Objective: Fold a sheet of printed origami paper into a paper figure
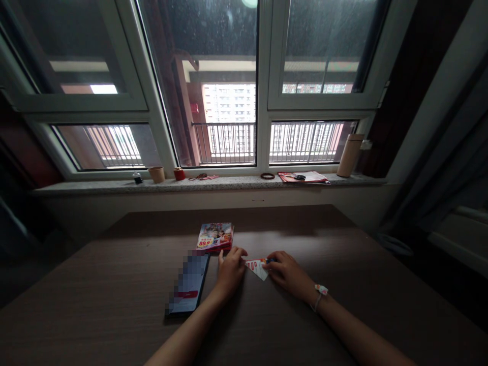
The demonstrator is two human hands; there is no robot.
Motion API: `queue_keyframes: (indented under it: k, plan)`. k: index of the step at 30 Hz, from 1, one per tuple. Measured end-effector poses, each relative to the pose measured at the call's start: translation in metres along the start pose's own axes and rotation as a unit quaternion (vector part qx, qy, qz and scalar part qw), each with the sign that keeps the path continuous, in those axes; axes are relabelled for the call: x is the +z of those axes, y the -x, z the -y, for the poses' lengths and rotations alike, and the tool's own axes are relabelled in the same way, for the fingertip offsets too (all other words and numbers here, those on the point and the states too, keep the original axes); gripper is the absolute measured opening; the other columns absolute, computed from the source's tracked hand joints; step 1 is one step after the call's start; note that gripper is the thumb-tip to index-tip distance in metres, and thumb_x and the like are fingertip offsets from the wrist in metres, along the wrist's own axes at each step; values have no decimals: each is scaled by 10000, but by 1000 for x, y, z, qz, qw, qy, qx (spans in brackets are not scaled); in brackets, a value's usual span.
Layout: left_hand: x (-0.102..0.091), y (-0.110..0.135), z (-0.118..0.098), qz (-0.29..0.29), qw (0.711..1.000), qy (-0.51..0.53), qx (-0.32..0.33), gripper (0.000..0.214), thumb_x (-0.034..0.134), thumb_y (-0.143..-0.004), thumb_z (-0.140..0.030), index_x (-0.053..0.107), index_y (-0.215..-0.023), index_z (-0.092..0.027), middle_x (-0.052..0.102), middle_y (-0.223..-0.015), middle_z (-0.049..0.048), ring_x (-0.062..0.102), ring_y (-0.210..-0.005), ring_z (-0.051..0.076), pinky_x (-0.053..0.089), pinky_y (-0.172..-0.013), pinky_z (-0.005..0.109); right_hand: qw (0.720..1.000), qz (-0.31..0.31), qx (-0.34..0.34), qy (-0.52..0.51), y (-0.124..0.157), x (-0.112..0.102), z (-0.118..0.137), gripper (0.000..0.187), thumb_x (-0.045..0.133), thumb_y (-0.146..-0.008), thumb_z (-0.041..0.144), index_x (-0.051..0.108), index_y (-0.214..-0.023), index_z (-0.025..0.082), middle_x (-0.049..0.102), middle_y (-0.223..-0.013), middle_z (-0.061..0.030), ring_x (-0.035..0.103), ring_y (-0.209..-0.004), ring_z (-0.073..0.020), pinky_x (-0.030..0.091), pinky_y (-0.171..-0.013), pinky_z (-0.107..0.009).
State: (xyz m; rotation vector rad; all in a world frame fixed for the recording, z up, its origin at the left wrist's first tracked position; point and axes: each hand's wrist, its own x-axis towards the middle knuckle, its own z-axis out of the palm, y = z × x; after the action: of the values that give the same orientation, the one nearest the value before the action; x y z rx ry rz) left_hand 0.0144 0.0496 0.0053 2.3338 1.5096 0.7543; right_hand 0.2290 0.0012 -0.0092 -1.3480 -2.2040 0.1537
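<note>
Between my two hands lies a small folded paper (257,269), white with red print, its shape a triangle pointing toward me. My left hand (231,269) has its fingers closed on the paper's left corner. On the right corner, the fingers of my right hand (285,272) pinch the paper; a bracelet with a pale charm circles that wrist. Just beyond my left hand sits a stack of printed flyers (215,236). To the left of my left forearm a phone (190,284) lies face up with its screen lit.
The brown table (114,284) reaches to a window wall. On the stone sill (236,182) stand a paper cup (156,175), a red jar (179,174), a bead bracelet (267,176), papers (305,176) with scissors (300,177) on top, and a tall thermos (349,155).
</note>
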Motion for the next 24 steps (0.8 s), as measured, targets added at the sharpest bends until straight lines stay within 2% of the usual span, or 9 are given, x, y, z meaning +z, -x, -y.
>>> queue_keyframes:
  k: [5,8,17,24]
  plan:
    - [-2,1,2,-26,998,-46,-31,104,536,-832,-222,618,-897,-231,634,-1011,18,561,-1057,212,237,-1082,483,1000,0,-2,-5,0,0,0,224,566,-887,222,674,-1072,285,606,-1141,-37,531,-1067,-190,431,-944,-340]
    - [-4,2,1,-23,996,-74,-45,97,562,-835,-290,631,-837,-222,633,-1001,29,553,-1041,222,227,-1074,505,1000,-1,-3,-5,0,-1,1,217,563,-893,233,673,-1074,284,604,-1145,-40,532,-1069,-189,435,-941,-338]
    - [-2,2,4,-29,997,-61,-42,116,531,-854,-262,640,-831,-230,661,-962,18,553,-1024,227,182,-1074,559,1000,-4,-13,-9,-1,1,-2,194,551,-907,255,680,-1050,268,617,-1134,-48,538,-1052,-194,440,-930,-344]
    - [-1,0,9,-38,995,-56,-67,145,511,-860,-235,656,-862,-242,655,-1006,26,544,-1054,232,203,-1060,551,1000,-3,-23,-15,0,4,-6,189,545,-911,274,679,-1043,265,615,-1136,-57,535,-1054,-208,441,-924,-359]
